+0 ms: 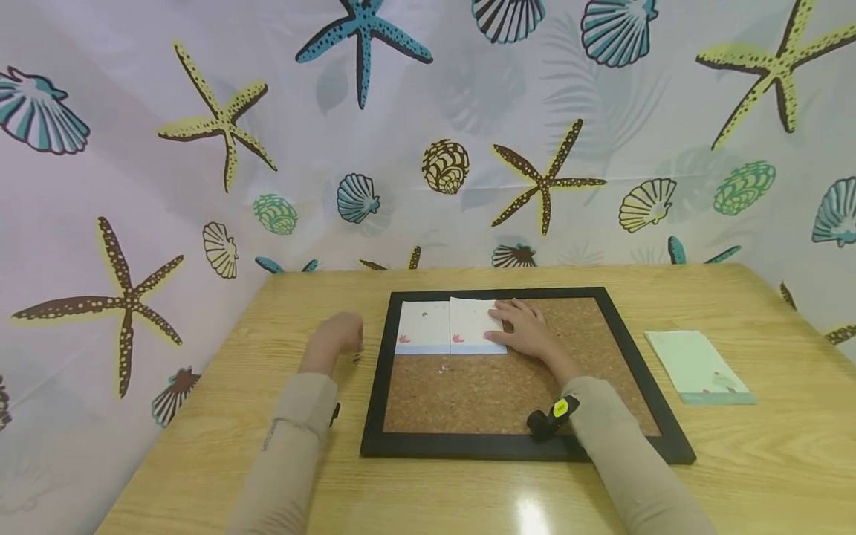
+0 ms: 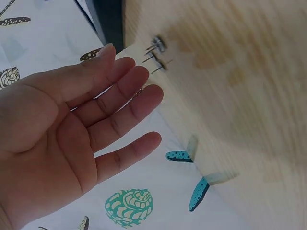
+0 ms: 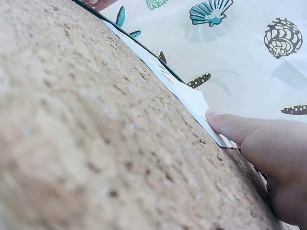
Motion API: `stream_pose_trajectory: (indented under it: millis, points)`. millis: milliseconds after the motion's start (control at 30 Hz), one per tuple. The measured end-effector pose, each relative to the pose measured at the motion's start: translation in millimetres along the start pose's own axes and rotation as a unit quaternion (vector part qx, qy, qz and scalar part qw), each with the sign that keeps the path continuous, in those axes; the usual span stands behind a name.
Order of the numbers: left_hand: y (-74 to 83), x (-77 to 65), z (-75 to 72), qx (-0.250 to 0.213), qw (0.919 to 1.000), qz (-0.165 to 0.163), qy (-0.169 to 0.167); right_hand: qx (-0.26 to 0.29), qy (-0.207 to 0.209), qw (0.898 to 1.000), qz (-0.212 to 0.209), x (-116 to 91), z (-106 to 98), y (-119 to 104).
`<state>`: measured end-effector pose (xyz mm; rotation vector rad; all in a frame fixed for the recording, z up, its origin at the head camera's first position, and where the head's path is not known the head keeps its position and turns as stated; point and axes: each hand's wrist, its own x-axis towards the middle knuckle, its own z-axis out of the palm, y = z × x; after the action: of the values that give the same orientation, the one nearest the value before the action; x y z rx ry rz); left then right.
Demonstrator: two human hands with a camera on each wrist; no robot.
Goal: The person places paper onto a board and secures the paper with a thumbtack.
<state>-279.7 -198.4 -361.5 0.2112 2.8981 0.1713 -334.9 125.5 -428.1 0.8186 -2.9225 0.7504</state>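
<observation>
A cork board in a black frame lies on the wooden table. Two white note sheets with pink and blue print sit side by side along its top left. My right hand rests on the right sheet, fingers spread and thumb near its lower corner. Left of the frame, my left hand hovers over the table with loosely extended fingers. Close to its fingertips lie several metal push pins. A small metallic pin head shows on the left sheet.
Small shiny bits lie on the cork below the sheets. Right of the board is a pale green notepad. A patterned cloth with starfish and shells hangs behind the table.
</observation>
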Motion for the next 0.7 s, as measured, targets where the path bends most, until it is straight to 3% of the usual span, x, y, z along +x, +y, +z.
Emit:
stream_pose_trajectory:
  millis: [300, 700]
  points:
    - [-3.3, 3.5, 13.1, 0.037, 0.9991, -0.019, -0.012, -0.004, 0.000, 1.000, 0.005, 0, 2, 3]
    - [-4.1, -0.3, 14.4, 0.056, 0.9983, -0.014, 0.012, -0.002, -0.006, 1.000, 0.007, 1, 3, 4]
